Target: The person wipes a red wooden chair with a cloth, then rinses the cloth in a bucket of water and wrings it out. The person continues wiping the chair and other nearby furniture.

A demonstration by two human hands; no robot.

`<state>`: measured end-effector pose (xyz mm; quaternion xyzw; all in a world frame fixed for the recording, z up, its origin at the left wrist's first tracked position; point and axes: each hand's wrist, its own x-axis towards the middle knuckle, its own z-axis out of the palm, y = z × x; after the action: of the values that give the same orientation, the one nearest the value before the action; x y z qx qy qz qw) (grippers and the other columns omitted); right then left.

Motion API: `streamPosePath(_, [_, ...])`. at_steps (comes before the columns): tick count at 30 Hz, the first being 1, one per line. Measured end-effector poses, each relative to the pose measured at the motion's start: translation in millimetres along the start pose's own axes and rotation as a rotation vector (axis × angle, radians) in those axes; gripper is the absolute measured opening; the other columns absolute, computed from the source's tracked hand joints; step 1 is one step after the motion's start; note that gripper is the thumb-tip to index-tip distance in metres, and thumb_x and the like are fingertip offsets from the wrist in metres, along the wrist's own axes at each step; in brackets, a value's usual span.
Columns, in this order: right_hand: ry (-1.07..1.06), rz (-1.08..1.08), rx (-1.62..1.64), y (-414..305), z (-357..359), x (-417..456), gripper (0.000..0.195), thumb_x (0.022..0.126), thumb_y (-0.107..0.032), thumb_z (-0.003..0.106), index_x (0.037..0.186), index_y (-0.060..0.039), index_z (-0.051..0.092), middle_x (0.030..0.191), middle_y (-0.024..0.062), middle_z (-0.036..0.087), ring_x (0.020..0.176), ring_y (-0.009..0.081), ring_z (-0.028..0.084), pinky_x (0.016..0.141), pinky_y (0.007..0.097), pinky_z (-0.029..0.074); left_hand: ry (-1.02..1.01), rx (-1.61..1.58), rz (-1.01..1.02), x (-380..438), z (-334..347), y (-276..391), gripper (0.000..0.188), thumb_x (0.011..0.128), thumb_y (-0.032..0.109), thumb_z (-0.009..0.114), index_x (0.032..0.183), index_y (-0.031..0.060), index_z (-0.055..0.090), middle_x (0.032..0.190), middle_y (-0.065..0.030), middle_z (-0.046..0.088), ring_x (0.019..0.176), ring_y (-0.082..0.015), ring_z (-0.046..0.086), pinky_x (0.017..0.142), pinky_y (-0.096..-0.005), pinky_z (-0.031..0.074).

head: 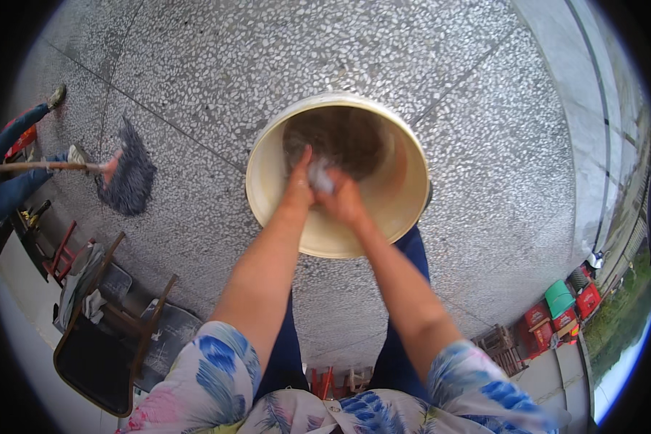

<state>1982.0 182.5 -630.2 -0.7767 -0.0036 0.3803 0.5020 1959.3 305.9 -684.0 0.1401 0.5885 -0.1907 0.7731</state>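
A large cream bucket [333, 252] stands on the speckled floor between my legs, with brownish, murky water [339, 135] in it. Both hands reach down inside its rim. My left hand [302, 182] and my right hand [344, 198] are close together around a small, pale, wet cloth-like bundle [321, 176], blurred by motion. The right fingers are closed on the bundle; the left palm presses against it with the thumb raised.
At left, a person in jeans [19, 187] stands by a grey string mop [127, 173] with a wooden handle. A black-backed chair [95, 363] is at lower left. Red boxes [537, 314], a green container [560, 298] and wooden stools [499, 350] stand at lower right.
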Motion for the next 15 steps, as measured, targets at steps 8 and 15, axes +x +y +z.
streamPosePath(8, [0.253,0.149,-0.355,-44,-36,39,0.035,0.069,-0.026,0.071,0.1,-0.0103,0.064,0.092,0.0168,0.068,0.09,0.0357,0.065,0.077,0.0458,0.052,0.003,-0.085,0.065,-28,34,-45,0.036,0.098,0.03,0.048,0.126,0.0073,0.052,0.125,-0.007,0.057,0.117,-0.0202,0.054,0.096,-0.036,0.047])
streamPosePath(15, [0.25,0.125,-0.607,32,-50,121,0.053,0.078,-0.037,0.064,0.121,-0.0047,0.059,0.119,0.0229,0.06,0.108,0.0357,0.06,0.086,0.0489,0.051,0.339,-0.123,0.143,-37,48,0,0.076,0.088,0.057,0.055,0.141,0.0058,0.039,0.147,-0.0136,0.038,0.137,-0.0392,0.031,0.11,-0.0605,0.023])
